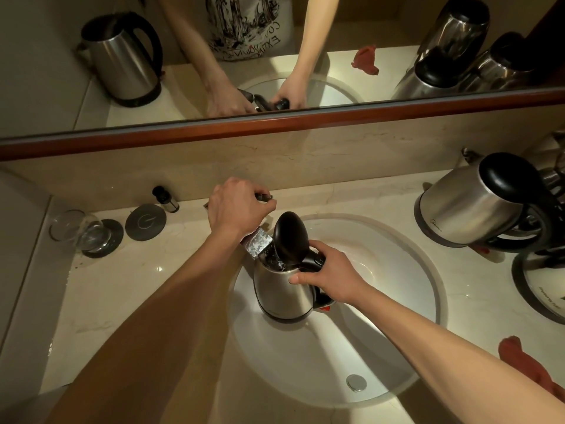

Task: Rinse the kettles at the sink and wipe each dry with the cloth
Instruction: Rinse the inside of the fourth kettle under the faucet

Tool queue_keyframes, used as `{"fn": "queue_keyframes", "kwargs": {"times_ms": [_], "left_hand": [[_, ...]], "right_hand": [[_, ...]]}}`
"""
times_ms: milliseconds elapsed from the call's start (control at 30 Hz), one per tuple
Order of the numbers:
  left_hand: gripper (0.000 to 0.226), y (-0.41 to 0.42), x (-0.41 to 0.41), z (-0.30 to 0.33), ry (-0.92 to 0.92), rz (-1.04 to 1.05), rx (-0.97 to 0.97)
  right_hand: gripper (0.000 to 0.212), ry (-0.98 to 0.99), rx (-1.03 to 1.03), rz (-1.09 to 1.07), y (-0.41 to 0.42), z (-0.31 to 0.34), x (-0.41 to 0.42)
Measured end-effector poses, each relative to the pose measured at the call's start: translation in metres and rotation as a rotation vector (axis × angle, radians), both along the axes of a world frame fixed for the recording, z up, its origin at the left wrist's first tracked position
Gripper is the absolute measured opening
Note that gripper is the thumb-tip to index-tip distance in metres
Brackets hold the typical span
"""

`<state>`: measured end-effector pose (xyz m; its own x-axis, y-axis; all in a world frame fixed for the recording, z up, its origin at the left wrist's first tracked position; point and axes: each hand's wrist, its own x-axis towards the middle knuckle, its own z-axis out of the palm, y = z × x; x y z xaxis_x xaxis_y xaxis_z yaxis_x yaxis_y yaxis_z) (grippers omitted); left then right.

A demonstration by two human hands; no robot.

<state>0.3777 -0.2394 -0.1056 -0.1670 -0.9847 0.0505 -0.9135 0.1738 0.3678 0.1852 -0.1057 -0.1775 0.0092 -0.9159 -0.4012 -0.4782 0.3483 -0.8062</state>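
— Where is the kettle (pixel 282 293) that we rinse?

— It stands upright in the sink (pixel 406 341), its black lid (pixel 289 237) open, under the faucet spout (pixel 256 244). Our right hand (pixel 328 275) grips its black handle with curled fingers.

— And our left hand (pixel 235 208)?

— It is curled around the faucet lever (pixel 264 196) behind the sink.

— Other kettles?

— A second kettle (pixel 467 203) stands on the counter (pixel 128 289) at the right, one more partly visible beside it. The red cloth (pixel 529 367) lies on the counter near our right forearm
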Motion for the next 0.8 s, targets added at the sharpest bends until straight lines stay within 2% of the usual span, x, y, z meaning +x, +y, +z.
{"fn": "queue_keyframes", "kwargs": {"times_ms": [400, 800], "left_hand": [[0.029, 0.0008, -0.0002, 0.0016, -0.017, 0.0, -0.02], [0.027, 0.0013, -0.0005, 0.0033, -0.01, -0.004, -0.014]], "right_hand": [[0.077, -0.01, -0.014, -0.003, 0.0009, 0.0015, 0.0006], [0.081, 0.005, -0.019, 0.001, 0.0006, 0.0006, 0.0012]]}}
